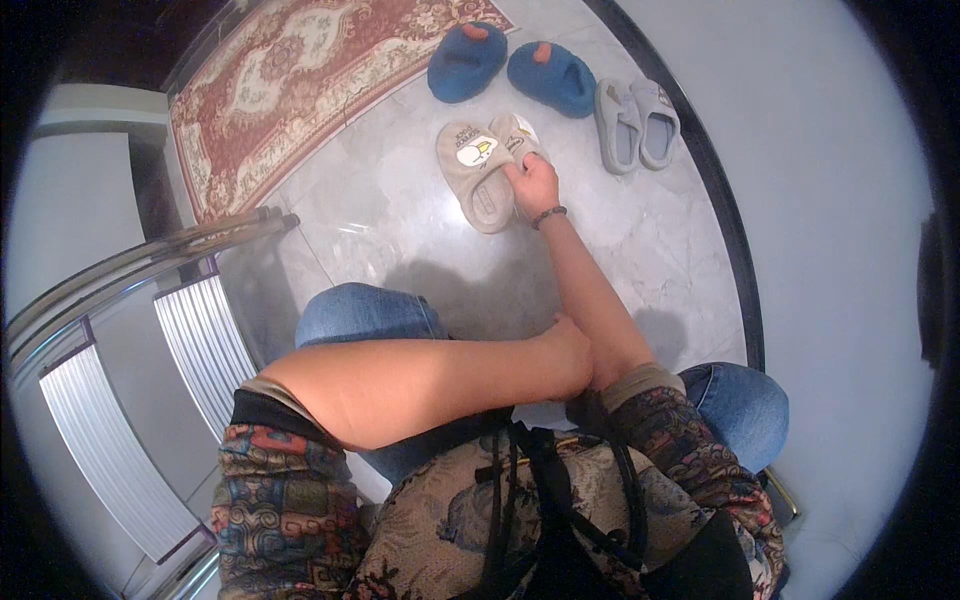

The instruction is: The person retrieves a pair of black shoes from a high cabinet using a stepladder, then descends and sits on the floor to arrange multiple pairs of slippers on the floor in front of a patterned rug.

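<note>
My right hand (537,187), with a dark beaded bracelet at the wrist, grips the inner edges of a pair of beige slippers, one (480,176) with a white duck picture and its mate (517,135) partly hidden behind the fingers. My left hand (574,349) rests against the right forearm near the elbow; its fingers are mostly hidden and it holds no visible object. Beyond the beige pair lie two blue fuzzy slippers, the left one (466,67) and the right one (551,82), each with an orange piece. A pair of grey slippers (619,131) stands to their right.
A red and cream patterned rug (281,60) lies at the upper left on the grey tiled floor (360,180). At the left stands a metal ladder (202,330) with ribbed steps. A black baseboard (720,187) curves along the pale wall at the right.
</note>
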{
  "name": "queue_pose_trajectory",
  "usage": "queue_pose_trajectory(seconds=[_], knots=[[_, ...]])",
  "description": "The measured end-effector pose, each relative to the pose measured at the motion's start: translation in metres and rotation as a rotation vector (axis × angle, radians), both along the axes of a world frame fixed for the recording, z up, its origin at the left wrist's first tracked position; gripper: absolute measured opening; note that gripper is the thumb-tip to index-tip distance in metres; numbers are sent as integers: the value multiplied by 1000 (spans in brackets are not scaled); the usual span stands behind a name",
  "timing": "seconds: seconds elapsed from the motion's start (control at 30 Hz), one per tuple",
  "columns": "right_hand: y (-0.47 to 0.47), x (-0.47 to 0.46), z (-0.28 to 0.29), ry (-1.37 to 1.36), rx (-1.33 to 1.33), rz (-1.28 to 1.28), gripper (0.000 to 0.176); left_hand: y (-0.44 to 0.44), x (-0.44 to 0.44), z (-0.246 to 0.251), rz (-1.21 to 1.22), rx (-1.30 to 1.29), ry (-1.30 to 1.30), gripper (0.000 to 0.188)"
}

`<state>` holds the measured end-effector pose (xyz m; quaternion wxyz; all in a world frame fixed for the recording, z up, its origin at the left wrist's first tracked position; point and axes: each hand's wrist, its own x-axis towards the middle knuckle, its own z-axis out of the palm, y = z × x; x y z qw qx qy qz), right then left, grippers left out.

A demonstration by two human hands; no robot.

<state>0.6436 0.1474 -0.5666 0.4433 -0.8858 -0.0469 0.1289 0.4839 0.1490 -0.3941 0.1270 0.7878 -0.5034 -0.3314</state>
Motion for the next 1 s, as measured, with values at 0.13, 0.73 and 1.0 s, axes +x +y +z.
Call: queue_pose_trajectory(seconds=[0.13,0.73,1.0], knots=[[-8,-5,-17,39,37,47,31,1,10,19,-74,72,47,20],[-30,-7,-19,259,-301,234,26,1,3,18,-47,22,12,18],[-9,-20,15,294,-481,278,52,4,2,21,-78,61,44,15]])
